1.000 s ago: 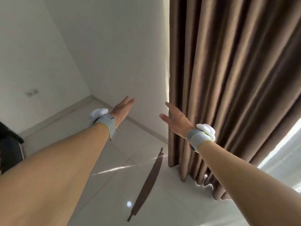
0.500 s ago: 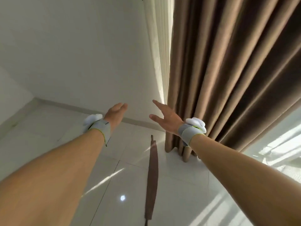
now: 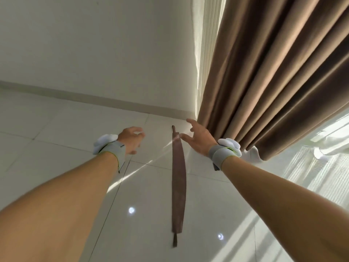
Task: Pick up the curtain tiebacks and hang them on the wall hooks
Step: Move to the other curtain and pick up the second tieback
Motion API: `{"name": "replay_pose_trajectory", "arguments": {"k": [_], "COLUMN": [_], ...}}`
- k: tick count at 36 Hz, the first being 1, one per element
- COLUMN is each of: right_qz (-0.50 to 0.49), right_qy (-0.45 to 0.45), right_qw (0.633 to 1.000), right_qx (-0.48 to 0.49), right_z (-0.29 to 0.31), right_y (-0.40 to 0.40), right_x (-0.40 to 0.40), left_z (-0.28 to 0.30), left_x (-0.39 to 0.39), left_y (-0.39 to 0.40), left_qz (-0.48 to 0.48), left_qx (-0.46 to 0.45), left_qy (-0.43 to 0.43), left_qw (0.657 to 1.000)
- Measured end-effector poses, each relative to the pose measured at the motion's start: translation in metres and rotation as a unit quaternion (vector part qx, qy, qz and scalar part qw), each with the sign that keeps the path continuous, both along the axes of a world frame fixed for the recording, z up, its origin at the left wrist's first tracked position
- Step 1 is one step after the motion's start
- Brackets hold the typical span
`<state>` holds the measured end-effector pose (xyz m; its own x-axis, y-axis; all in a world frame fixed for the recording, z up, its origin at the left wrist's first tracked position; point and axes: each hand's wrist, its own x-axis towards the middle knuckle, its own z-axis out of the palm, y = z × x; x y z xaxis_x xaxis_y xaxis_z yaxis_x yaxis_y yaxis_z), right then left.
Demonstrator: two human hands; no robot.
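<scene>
Tieback [image 3: 178,186] is seen lying flat on the floor [image 3: 66,129], between the two outstretched arms and well short of the wall [image 3: 94,44]. Its long axis is run almost straight away from the viewer, towards the corner where wall and curtain [image 3: 273,82] meet; a narrow tab is shown at each end, the far one pointed at the skirting, the near one back at the viewer. A slight bow is noticed along the strap, presumably because limp fabric was simply left as it fell.

Both hands are held forward above the floor with nothing grasped. The right hand [image 3: 198,138] is spread, fingers released, just beside the far end of the tieback, and is judged to be positioned for a pick near that tab. The left hand [image 3: 132,138] is loosely curled and empty, kept apart to the left. Whether the right thumb is touching the strap cannot be told from this angle.

No hook is visible, so hanging is judged not yet begun
</scene>
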<state>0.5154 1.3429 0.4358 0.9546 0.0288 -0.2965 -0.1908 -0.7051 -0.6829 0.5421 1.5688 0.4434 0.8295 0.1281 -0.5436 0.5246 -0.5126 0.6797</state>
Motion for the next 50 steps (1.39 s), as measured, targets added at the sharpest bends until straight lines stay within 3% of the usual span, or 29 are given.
{"name": "replay_pose_trajectory", "arguments": {"k": [8, 13, 17, 24, 31, 41, 50], "right_qz": [0.048, 0.049, 0.036, -0.003, -0.049, -0.177, -0.187], "right_qy": [0.038, 0.04, 0.045, 0.067, 0.109, 0.179, 0.057], "right_qw": [0.998, 0.997, 0.997, 0.994, 0.992, 0.956, 0.948], "right_qx": [-0.018, -0.037, -0.058, -0.086, -0.05, 0.149, 0.253], "right_z": [-0.154, -0.278, -0.349, -0.445, -0.495, -0.497, -0.436], "right_y": [0.009, 0.017, 0.018, 0.017, 0.005, 0.005, 0.004], "right_x": [-0.013, -0.009, -0.006, 0.007, 0.004, 0.027, 0.035], "left_z": [-0.162, -0.305, -0.385, -0.46, -0.493, -0.5, -0.421], "left_x": [-0.025, -0.038, -0.053, -0.042, -0.021, -0.002, 0.019], "left_y": [-0.012, -0.021, -0.031, -0.046, -0.066, -0.077, -0.071], "left_qz": [-0.007, -0.028, -0.06, -0.054, -0.022, -0.022, -0.043], "left_qx": [-0.05, -0.02, 0.01, 0.022, 0.007, -0.058, -0.124], "left_qy": [0.072, 0.092, 0.112, 0.058, 0.019, 0.029, -0.061], "left_qw": [0.996, 0.995, 0.992, 0.997, 1.0, 0.998, 0.99]}}
